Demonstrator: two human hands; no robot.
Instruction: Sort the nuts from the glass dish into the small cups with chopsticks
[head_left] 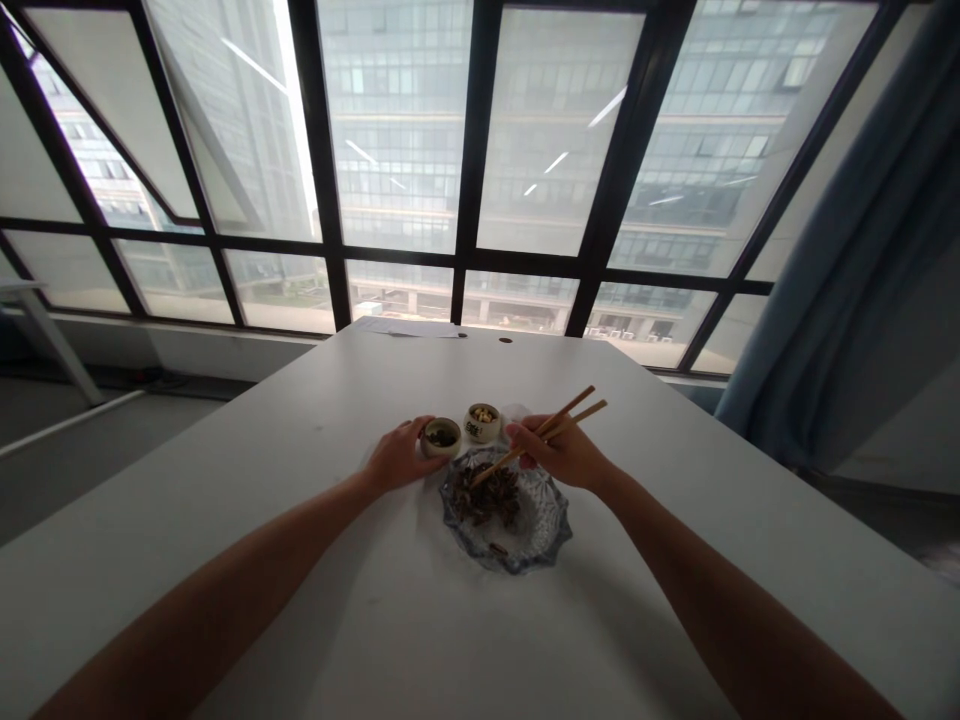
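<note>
My right hand [559, 450] grips a pair of wooden chopsticks [574, 402], their tips down among dark brown dried pieces [487, 497]. These pieces lie heaped toward the left side of a clear glass bowl with a scalloped rim [559, 540]. Fingers of my left hand [401, 455] wrap around a small pale cup [441, 452], which has dark contents and stands at the bowl's upper left. Just right of that cup is a second small cup [481, 428] with dark lettering, holding light yellowish pieces. Whether the chopstick tips pinch a piece is too small to tell.
Everything stands on a long white table [315, 560]. Sheets of white paper [409, 328] and two small dark round objects, one of them a dark disc [505, 340], lie at its far end. Beyond are large windows; a blue curtain [817, 300] hangs at right.
</note>
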